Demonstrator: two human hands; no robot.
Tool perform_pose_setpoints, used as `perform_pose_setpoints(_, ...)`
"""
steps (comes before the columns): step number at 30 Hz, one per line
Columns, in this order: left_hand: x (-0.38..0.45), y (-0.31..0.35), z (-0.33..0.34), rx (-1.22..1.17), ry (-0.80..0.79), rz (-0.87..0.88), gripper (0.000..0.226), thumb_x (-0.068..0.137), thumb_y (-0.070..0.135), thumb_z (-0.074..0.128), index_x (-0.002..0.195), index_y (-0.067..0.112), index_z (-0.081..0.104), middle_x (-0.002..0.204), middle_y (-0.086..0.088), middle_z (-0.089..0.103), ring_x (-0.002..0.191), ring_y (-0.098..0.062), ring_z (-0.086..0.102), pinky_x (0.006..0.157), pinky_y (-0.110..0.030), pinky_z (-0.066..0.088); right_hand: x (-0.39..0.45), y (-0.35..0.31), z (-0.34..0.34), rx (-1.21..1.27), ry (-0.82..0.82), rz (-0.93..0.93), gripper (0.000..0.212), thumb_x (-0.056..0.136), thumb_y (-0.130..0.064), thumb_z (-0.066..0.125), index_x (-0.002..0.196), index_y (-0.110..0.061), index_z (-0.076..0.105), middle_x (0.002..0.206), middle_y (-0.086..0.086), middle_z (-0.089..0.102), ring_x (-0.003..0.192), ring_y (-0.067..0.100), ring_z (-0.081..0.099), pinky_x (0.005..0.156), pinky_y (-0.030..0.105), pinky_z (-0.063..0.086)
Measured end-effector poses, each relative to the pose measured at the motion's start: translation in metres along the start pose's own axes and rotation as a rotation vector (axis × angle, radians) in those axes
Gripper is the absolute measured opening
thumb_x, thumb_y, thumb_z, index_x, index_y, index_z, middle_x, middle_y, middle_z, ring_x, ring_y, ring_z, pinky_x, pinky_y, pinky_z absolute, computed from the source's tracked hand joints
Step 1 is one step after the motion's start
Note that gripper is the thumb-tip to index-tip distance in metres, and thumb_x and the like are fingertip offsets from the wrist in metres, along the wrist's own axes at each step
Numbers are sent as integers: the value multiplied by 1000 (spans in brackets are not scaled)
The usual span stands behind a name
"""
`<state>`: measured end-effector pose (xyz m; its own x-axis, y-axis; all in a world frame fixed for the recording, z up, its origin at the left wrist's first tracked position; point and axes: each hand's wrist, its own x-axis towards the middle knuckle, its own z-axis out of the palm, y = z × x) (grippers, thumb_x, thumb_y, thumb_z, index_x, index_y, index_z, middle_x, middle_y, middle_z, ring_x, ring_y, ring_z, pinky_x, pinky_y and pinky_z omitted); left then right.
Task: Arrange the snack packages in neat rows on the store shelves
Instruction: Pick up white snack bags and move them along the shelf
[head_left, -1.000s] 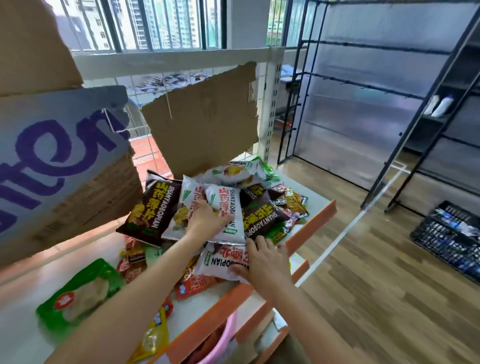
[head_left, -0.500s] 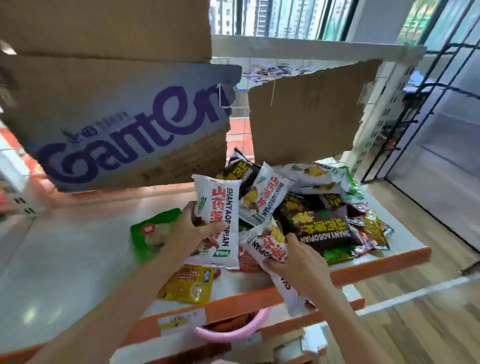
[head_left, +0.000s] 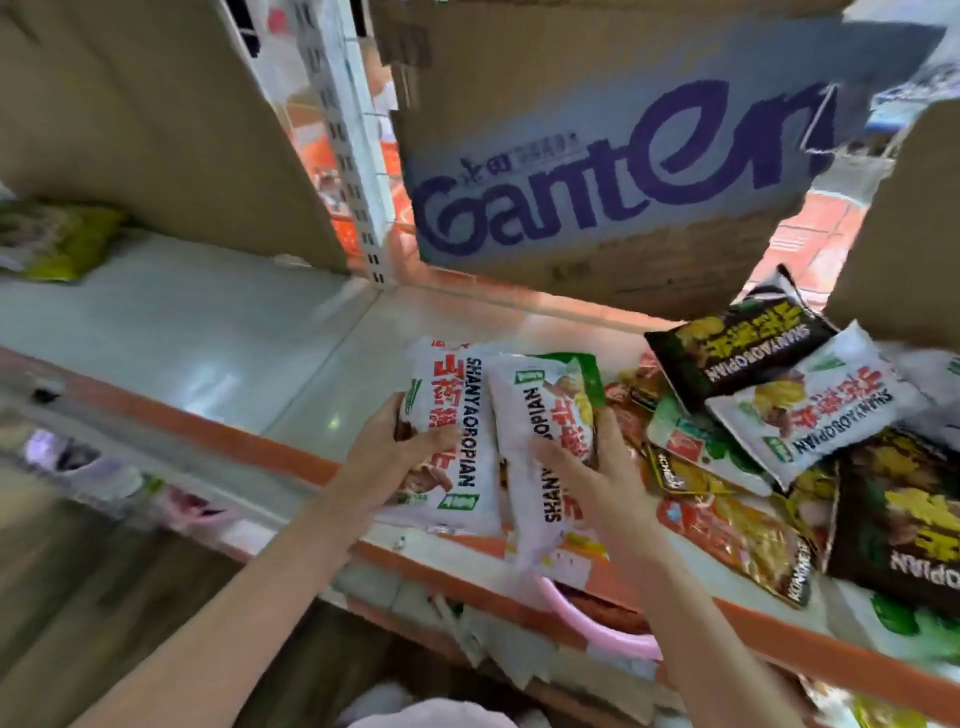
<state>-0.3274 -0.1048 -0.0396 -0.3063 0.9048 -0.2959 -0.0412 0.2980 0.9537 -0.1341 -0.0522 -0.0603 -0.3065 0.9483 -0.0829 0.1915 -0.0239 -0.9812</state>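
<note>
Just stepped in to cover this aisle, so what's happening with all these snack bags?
A person is sorting snacks on the white shelf with the orange front edge. The left hand holds one white snack bag, and the right hand holds a second white bag beside it, both near the shelf's front edge. To the right, a jumbled pile of black, white and red packages is not yet in rows. The shelf to the left is mostly bare. A Ganten cardboard box stands behind.
</note>
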Motion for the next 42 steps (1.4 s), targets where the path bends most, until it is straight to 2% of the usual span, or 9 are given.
perform_pose_setpoints(1,-4,-1,-11,-15,27,-8,58,61,25,75,114,14,54,100,-9,71,85,-27,70,78,-45,56,3,-3,10,66,-63,18,45,85,-22,66,121,-34,42,108,-14,61,94,-5,61,77,16,48)
perform_pose_setpoints(6,-21,-11,-67,-118,158,-29,50,64,21,76,109,19,55,97,-5,73,84,-25,71,77,-44,56,15,-17,61,229,-281,109,52,82,-6,67,116,-36,40,113,4,64,99,20,65,85,44,54)
perform_pose_setpoints(14,-51,-24,-187,-208,208,-11,54,60,18,74,110,16,56,94,-3,74,83,-23,71,71,-39,57,9,-43,182,316,-374,228,62,68,2,76,119,-17,46,101,12,69,81,31,70,64,43,58)
perform_pose_setpoints(17,-61,-30,-237,-261,191,-3,46,62,15,73,106,16,58,92,-4,74,81,-23,71,64,-34,59,1,-51,234,343,-401,213,65,64,-2,77,120,-18,47,103,12,69,83,32,70,66,43,57)
perform_pose_setpoints(22,-75,-51,-315,-357,170,-13,50,69,12,77,114,13,57,106,-13,70,93,-32,68,77,-43,57,-7,-56,320,305,-419,211,61,68,-6,78,119,-21,49,102,8,71,85,33,70,72,52,56)
perform_pose_setpoints(26,-95,-63,-372,-396,271,6,60,65,14,73,121,14,52,106,-11,70,92,-31,68,75,-42,57,-13,-64,388,312,-484,199,54,74,-3,74,116,-20,45,100,10,70,84,33,69,69,51,57)
perform_pose_setpoints(33,-138,-71,-454,-456,416,53,54,65,10,72,116,15,54,104,-10,71,90,-30,69,68,-39,58,-26,-87,491,294,-625,255,49,75,-9,73,114,-16,45,92,9,70,68,21,71,51,29,54)
perform_pose_setpoints(39,-139,-80,-491,-619,514,96,47,64,12,80,106,14,57,93,-10,73,78,-27,71,59,-35,58,-12,-97,536,126,-981,376,52,78,-28,67,124,-19,44,93,9,73,75,26,71,60,34,56)
perform_pose_setpoints(42,-125,-75,-512,-690,506,128,77,35,26,94,103,14,60,94,-13,73,75,-28,71,56,-34,56,11,-101,553,17,-1170,340,46,86,-22,62,128,-28,42,100,7,72,79,25,71,65,33,55)
